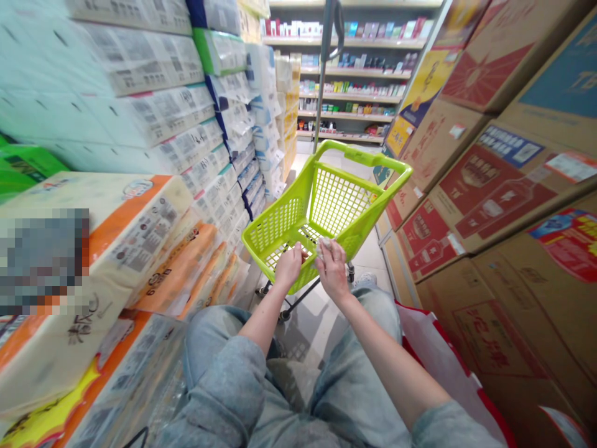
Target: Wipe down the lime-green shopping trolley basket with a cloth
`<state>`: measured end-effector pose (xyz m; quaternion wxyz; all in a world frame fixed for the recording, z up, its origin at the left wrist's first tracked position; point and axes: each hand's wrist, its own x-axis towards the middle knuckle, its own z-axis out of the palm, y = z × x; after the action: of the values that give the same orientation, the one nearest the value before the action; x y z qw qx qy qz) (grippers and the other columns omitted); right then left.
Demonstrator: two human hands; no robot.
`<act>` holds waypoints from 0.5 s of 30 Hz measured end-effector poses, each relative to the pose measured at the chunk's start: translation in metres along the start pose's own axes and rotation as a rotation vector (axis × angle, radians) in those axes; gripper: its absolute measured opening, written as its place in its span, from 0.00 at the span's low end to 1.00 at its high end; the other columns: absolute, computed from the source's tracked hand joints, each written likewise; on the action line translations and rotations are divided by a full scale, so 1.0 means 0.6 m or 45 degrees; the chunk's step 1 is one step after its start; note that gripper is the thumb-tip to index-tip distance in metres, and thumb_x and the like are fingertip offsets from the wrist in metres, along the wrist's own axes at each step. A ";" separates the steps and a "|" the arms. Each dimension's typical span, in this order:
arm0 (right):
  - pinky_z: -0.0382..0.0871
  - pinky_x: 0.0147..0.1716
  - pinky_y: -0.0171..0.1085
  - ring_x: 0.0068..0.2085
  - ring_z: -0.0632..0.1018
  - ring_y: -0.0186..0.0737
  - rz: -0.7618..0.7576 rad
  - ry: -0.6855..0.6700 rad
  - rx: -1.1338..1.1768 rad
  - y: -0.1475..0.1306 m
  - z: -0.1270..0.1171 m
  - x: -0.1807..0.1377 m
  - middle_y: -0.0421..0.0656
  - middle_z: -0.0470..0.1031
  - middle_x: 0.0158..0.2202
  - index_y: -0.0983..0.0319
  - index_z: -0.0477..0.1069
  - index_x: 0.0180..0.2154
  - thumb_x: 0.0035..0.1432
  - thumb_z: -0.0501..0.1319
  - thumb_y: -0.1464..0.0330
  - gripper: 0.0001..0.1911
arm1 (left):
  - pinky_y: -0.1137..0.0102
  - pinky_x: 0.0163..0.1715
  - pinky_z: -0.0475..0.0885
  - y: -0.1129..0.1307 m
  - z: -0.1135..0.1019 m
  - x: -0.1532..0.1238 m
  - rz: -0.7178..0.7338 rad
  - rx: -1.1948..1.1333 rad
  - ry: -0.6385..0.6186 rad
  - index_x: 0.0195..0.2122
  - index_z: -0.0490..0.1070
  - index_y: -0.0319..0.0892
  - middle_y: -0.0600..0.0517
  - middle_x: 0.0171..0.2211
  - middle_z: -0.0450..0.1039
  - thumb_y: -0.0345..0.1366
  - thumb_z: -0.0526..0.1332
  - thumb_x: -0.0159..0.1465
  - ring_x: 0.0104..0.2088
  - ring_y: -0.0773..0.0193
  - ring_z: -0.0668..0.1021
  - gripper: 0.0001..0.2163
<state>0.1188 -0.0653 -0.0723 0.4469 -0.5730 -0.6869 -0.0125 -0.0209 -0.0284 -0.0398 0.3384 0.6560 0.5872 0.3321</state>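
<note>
- Your right hand (332,264) is pinching a small pale crumpled piece (321,244) over the cart's near rim, right side; exact item unclear.
- Your left hand (290,264) is curling its fingers just left of it, by the same rim; can't tell if it's gripping anything.
- Green cart (368,223) is standing ahead, between your knees and the far shelves (349,73).
- Wrapped packs (125,230) are stacking up left; cardboard boxes (485,186) are lining the right.
- Red-edged bag (431,348) is sitting near right, beside your leg.
</note>
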 end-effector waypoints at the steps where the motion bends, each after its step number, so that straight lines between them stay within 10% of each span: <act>1: 0.55 0.61 0.54 0.63 0.56 0.49 -0.071 -0.062 -0.007 0.001 0.000 0.008 0.49 0.61 0.60 0.57 0.62 0.58 0.63 0.50 0.67 0.22 | 0.68 0.36 0.68 0.000 0.000 0.000 -0.008 -0.003 -0.003 0.28 0.77 0.40 0.48 0.26 0.77 0.49 0.37 0.68 0.31 0.60 0.78 0.31; 15: 0.58 0.60 0.53 0.60 0.62 0.48 -0.250 -0.132 -0.259 0.161 -0.063 0.160 0.53 0.70 0.52 0.66 0.70 0.47 0.64 0.47 0.68 0.18 | 0.68 0.32 0.67 -0.009 0.001 0.004 -0.041 0.027 -0.027 0.27 0.76 0.40 0.48 0.25 0.77 0.49 0.37 0.67 0.29 0.60 0.77 0.31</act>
<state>0.2240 0.0225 -0.0373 0.3470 -0.5452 -0.7570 -0.0961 -0.0231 -0.0256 -0.0444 0.3431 0.6536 0.5975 0.3132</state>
